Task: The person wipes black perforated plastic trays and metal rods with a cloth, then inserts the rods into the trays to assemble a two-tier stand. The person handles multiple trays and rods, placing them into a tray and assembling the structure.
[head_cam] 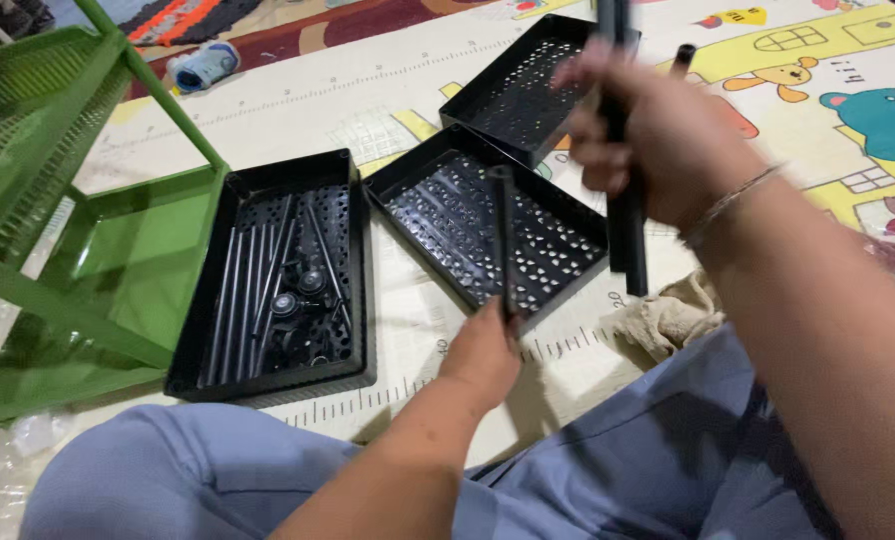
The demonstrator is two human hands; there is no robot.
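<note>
Head view looks down on a play mat (398, 95) with cartoon animals and a printed ruler strip, where the person sits cross-legged in blue trousers. The largest thing is the green metal rack (78, 250), lying on its side at the left, so its shelves stand open toward the person. Just beside it, touching its edge, lies a black perforated tray (353, 250) that serves as a parts box: it keeps several thin black rods (243, 290) and small caster wheels (303, 295) together so they do not roll away. 2 more black trays lie further out, a middle tray (568, 225) and a far tray (508, 95), their edges meeting; both seem empty.

The right hand (648, 130) is raised above the middle tray, its fingers wrapped around a thick black tube (630, 235) held almost upright; the hand is blurred. The left hand (483, 355) is low, near the knee, and pinches the lower end of a thin black rod (506, 240) that stands up over the middle tray, probably to compare it with the tube. A beige cloth (673, 315) lies by the right thigh, and a small shoe (200, 65) far away.
</note>
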